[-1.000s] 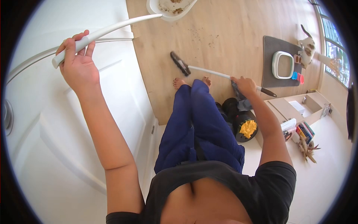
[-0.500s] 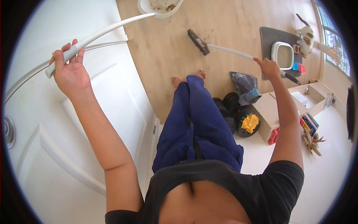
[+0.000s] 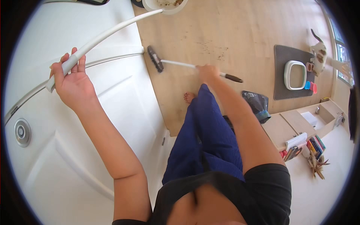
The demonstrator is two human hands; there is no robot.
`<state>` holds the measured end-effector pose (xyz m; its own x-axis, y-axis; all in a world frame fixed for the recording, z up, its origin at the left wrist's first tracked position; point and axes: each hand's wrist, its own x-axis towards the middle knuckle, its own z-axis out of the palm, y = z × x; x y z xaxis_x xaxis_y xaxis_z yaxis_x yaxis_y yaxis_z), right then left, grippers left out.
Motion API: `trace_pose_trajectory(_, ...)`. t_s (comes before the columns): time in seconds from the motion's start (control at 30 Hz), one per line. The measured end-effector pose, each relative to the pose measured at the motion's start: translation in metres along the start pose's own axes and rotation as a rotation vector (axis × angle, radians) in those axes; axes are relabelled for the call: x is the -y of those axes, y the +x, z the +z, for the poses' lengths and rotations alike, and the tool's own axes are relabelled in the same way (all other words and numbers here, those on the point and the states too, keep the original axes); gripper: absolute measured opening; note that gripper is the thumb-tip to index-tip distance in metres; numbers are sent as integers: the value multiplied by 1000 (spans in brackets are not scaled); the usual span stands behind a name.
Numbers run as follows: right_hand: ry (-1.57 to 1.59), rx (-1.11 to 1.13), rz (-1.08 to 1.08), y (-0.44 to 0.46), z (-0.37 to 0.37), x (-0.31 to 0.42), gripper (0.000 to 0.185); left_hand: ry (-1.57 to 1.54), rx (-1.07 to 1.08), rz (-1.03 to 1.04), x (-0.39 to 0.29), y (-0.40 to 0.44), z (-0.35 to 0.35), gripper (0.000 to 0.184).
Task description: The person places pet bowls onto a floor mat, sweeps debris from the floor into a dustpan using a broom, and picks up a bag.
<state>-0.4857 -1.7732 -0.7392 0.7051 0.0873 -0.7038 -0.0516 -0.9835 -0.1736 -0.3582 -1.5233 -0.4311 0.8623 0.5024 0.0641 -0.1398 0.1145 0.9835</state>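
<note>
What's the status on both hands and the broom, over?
Left hand holding dustpan. Right hand gripping broom. Scattered bits on floor; cat away from broom.

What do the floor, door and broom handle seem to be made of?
The floor: wood or wood-look laminate, showing pale grain. The door: possibly painted wood, smooth white with moulded panels. The broom handle: coated metal or plastic, smooth, evenly pale.

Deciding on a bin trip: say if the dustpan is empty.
Not empty: brown debris lies in the dustpan. How full, I cannot tell.
</note>
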Motion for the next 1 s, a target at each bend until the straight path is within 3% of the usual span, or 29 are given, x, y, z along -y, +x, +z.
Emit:
trace_pose_trajectory(0.17, 162, -27, 191, -32, -16, -108, 37, 38, 3, 31, 0, 19, 10, 21)
trace_pose_trajectory(0.3, 50, -45, 251, -85, -37, -155, 34, 30, -23, 42, 0, 26, 15, 20)
trace_pose_trajectory(0.47, -2, -80, 157, -69, -61, -123, 35, -8, -34, 10, 3, 30, 8, 16)
trace_pose_trajectory(0.63, 121, -146, -89, 59, -59, -33, 37, -8, -9, 11, 3, 34, 2, 16)
trace_pose_trajectory(0.77, 34, -54, -54, 135, -91, 46, 34, 24, 57, 19, -2, 47, 8, 18)
trace_pose_trajectory(0.9, 66, -100, 20, 147, -99, -4, 34, -37, 91, -7, -1, 59, 10, 20)
trace_pose_trajectory(1.0, 119, -70, 141, 105, -89, -74, 37, -16, 83, -17, 1, 62, 13, 20)
